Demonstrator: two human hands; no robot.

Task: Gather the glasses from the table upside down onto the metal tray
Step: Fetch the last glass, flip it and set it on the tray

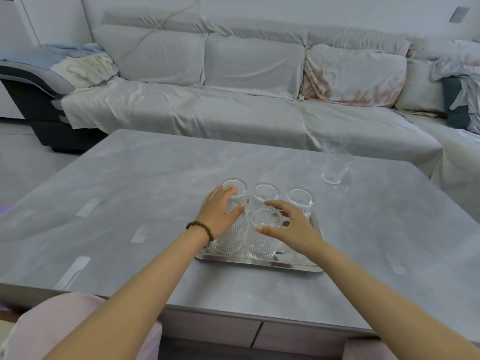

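A metal tray (293, 266) lies on the grey table (130, 203) and carries several ribbed clear glasses, all upside down. Three stand in the back row: left (237, 187), middle (266, 193), right (300, 201). Two stand in front: left (230, 244) and middle (261, 246). My left hand (220, 214), with a bead bracelet, is spread over the front left glass. My right hand (291, 227) curves around the front middle glass, fingers apart, and I see no firm grip. One more glass (335, 166) stands upright, alone at the table's far right.
A long sofa (233, 105) under a grey cover runs behind the table and turns along the right side. A dark recliner (39, 100) stands at the back left. A pink cushion (65, 328) sits near the table's front edge.
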